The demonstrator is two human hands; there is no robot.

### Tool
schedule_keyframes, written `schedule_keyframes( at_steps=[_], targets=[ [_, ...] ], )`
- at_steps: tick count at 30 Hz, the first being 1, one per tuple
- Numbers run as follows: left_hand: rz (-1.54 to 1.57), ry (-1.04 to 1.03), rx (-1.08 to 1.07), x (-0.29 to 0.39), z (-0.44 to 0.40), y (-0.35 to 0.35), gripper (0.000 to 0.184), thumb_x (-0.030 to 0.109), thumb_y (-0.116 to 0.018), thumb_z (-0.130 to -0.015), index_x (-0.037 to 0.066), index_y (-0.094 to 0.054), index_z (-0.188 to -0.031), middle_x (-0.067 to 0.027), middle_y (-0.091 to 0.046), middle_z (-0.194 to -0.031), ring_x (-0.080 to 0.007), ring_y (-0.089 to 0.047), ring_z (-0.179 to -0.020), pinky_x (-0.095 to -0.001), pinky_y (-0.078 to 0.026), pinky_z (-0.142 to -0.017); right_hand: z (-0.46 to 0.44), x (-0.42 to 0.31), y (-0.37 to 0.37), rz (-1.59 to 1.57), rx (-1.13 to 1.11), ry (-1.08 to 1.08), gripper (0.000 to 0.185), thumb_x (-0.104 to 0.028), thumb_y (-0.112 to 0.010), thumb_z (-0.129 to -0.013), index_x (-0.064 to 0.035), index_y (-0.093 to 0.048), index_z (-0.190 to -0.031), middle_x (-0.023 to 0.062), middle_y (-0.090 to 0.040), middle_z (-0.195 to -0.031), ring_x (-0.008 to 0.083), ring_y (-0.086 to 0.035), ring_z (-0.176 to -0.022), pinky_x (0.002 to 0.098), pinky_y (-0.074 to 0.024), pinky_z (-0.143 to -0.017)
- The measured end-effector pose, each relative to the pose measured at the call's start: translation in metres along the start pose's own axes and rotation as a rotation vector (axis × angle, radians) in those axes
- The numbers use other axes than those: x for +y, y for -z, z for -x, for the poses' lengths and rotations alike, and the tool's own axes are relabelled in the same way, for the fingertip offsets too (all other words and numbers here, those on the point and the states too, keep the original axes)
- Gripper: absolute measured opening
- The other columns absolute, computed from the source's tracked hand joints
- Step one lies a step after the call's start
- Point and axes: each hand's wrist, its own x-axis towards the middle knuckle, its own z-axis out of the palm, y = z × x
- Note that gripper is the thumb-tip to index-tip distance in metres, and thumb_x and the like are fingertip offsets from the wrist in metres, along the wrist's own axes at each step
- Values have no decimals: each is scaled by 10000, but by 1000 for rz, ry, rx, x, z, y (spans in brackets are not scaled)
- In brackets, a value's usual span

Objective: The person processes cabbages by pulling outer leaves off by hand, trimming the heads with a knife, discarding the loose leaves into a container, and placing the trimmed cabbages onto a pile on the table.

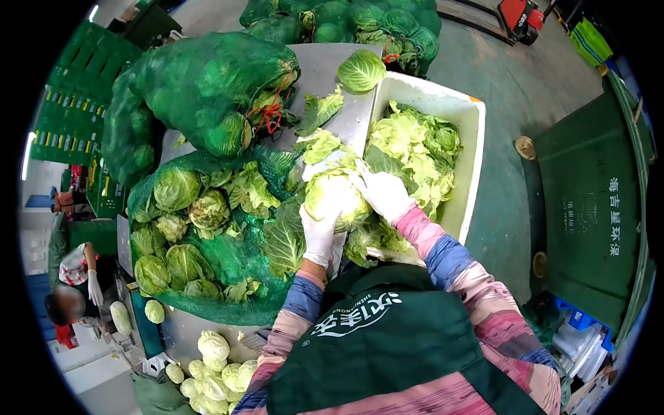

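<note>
A pale green cabbage [337, 196] sits in front of me, between my two white-gloved hands. My left hand [319, 234] is closed on its lower left side, with the thumb against the head. From the right, my right hand [384, 194] grips the cabbage's upper right edge, its fingertips partly hidden among outer leaves. Loose leaves [321, 146] lie just beyond the head. A large dark leaf [285, 242] rests left of my left hand. Close by on the right, a white foam box [472, 159] holds a heap of torn cabbage leaves [422, 155].
An opened green net bag [235, 270] with several cabbages lies left; a full, red-tied net bag [200, 83] is behind it. Peeled cabbages [218, 380] are piled lower left. Far left is another person [72, 277]. A green bin [588, 200] stands right, a pallet jack [519, 21] at the back.
</note>
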Motion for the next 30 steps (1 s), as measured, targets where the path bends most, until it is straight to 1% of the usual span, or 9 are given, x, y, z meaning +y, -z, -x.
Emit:
schedule_keyframes(
  at_steps=[2, 4, 7, 10, 14, 18, 20, 26, 30],
  targets=[
    [77, 55, -51, 25, 9, -1, 746, 139, -819, -687, -39, -369, -1254, -152, -534, -1201, -227, -568, -1045, -325, -460, -922, -5, 0, 3, -105, -79, -44, 537, -492, -409, -941, -22, -614, -1103, 197, -656, -742, 353, -652, -685, 445, -522, -603],
    [83, 278, -48, 48, 19, -2, 778, 122, -804, -701, -28, -334, -1302, -139, -516, -1231, -220, -560, -1070, -317, -451, -946, -18, 3, 3, -216, -73, -102, 538, -519, -436, -918, -30, -642, -1005, 218, -662, -809, 383, -652, -752, 454, -522, -684],
    [16, 32, -151, -10, 3, 25, 823, 120, -791, -717, 10, -291, -1362, -127, -501, -1254, -225, -557, -1087, -340, -510, -874, -37, 37, -23, -244, -156, -230, 475, -462, -557, -859, -56, -642, -1091, 211, -668, -904, 367, -648, -839, 431, -508, -764],
    [136, 147, -160, 14, 24, 24, 790, 123, -765, -743, 56, -302, -1380, -132, -508, -1246, -245, -561, -1094, -378, -577, -747, -27, 64, -67, -204, -169, -320, 442, -437, -588, -839, -70, -652, -1077, 197, -673, -925, 360, -649, -858, 420, -510, -774],
    [168, 191, -126, 8, 9, 38, 769, 105, -759, -744, 43, -317, -1369, -131, -513, -1238, -245, -574, -1074, -361, -575, -760, -26, 68, -71, -251, -15, -389, 491, -478, -615, -826, -75, -625, -1106, 201, -671, -848, 359, -654, -808, 437, -515, -722],
    [-20, 155, -245, 36, -12, 26, 759, 99, -781, -727, 10, -352, -1346, -123, -568, -1179, -216, -601, -1031, -340, -557, -800, -19, 31, -6, -354, -6, -157, 626, -518, -521, -887, -126, -438, -1367, 193, -658, -783, 348, -649, -730, 425, -511, -652],
    [-125, -92, -299, 36, -21, 14, 783, 96, -805, -700, -42, -356, -1326, -118, -595, -1150, -196, -608, -1018, -317, -526, -859, -10, 23, -3, -141, 115, 349, 662, -524, -457, -919, -149, -315, -1446, 175, -655, -784, 320, -645, -671, 406, -506, -591],
    [-148, -57, -235, 29, -37, 12, 748, 119, -844, -675, -102, -397, -1233, -163, -599, -1145, -196, -614, -1004, -307, -516, -863, -22, 19, 3, 67, -28, 436, 642, -540, -423, -923, -150, -348, -1428, 137, -609, -714, 313, -607, -569, 411, -480, -510],
    [22, -12, -335, 33, -39, 9, 689, 155, -860, -657, -97, -459, -1157, -152, -630, -1064, -186, -631, -942, -299, -524, -830, -29, 13, 0, 97, -62, 475, 621, -528, -413, -931, -142, -365, -1415, 126, -609, -682, 306, -607, -559, 411, -479, -507]
  ],
)
